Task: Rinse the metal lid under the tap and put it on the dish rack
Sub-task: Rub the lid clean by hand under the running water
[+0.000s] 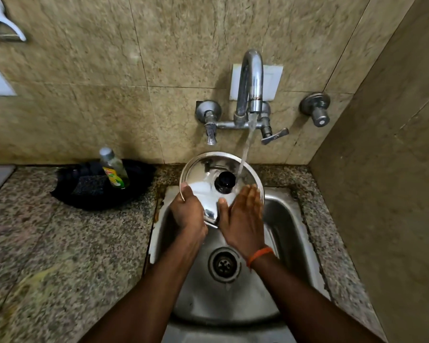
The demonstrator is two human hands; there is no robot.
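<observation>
Metal lid (pixel 208 169), black knob (pixel 225 181): rinsing over sink (pixel 290 219), under tap (pixel 252 78).
Left hand (pixel 186 211) is gripping the rim; right hand (pixel 245 216) is lying flat, released, rubbing the top. Likely light, stiff, slippery wet; rim or knob grips best.

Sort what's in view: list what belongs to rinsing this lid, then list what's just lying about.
In use: metal lid, tap with running water, sink, left hand, right hand.

Lying about: dish soap bottle, black scrubber, black tray, separate wall valve.
</observation>
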